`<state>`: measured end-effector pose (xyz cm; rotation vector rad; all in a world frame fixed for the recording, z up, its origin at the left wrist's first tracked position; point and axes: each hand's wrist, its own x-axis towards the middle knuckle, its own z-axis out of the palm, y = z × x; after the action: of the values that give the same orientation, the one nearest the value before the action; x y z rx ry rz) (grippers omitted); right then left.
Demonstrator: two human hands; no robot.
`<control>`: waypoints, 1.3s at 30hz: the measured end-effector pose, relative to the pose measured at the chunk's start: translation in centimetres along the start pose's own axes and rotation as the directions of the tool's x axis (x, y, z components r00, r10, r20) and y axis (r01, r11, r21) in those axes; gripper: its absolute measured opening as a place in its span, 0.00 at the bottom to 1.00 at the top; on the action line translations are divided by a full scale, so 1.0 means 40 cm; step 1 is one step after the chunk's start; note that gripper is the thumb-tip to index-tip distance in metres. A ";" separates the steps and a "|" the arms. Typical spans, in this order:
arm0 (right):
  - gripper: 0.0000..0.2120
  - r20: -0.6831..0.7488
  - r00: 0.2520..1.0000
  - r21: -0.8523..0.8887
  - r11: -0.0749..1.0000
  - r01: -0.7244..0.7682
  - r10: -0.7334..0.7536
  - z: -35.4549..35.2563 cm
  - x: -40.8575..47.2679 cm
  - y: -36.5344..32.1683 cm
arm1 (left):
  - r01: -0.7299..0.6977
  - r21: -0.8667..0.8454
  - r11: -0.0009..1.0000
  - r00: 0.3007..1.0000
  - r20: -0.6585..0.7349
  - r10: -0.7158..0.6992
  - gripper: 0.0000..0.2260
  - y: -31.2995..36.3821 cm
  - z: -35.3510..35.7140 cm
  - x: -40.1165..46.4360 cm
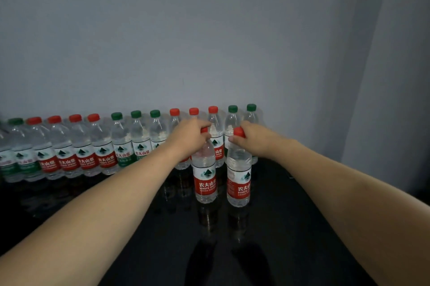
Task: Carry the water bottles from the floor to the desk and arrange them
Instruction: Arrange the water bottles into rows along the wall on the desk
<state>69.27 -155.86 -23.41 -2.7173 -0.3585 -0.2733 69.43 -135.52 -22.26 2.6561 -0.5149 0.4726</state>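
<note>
Clear plastic, a red cap and a red label with white characters under a white band bearing a green mountain mark: that is the look of the left bottle (205,176) and the right bottle (239,178), both standing upright on the glossy black worktop (279,227), near each other but not touching. Both look filled with water, and each throws a dim reflection on the dark surface below it.

The left hand (188,139) comes down over the top of the left bottle, its grip curled round the cap and neck so that only a sliver of red shows. The right hand (250,138) holds the right bottle the same way, fingers wrapped behind the cap and the thumb pressed at its front.

Behind them, a back row of bottles (93,146) runs along the grey wall (209,30), upright and packed side by side. Its caps and labels come in groups of red and green. The two held bottles stand in front of the right end of this row, just apart from it.
</note>
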 end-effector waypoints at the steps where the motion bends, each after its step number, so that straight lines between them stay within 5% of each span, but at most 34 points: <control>1: 0.14 -0.018 1.000 0.015 1.000 -0.004 0.004 -0.004 -0.001 0.004 | -0.010 0.007 1.000 1.000 0.014 0.010 0.18 0.005 -0.002 0.004; 7: 0.15 -0.080 0.987 0.087 0.987 -0.135 0.142 -0.093 -0.003 0.065 | -0.106 0.030 0.994 0.992 0.066 0.104 0.11 0.077 -0.024 0.048; 19: 0.17 -0.275 0.921 -0.044 0.954 -0.298 0.275 -0.266 0.046 0.295 | -0.252 0.027 0.967 0.966 0.063 0.250 0.18 0.305 0.025 0.266; 39: 0.15 -0.244 0.896 0.036 0.927 -0.374 0.371 -0.128 0.252 0.458 | -0.270 0.073 0.960 0.961 0.084 0.263 0.13 0.295 0.293 0.508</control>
<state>83.33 -172.13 -22.72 -2.6496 0.2358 -0.4955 85.24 -156.46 -20.79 2.7034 -0.9025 0.4848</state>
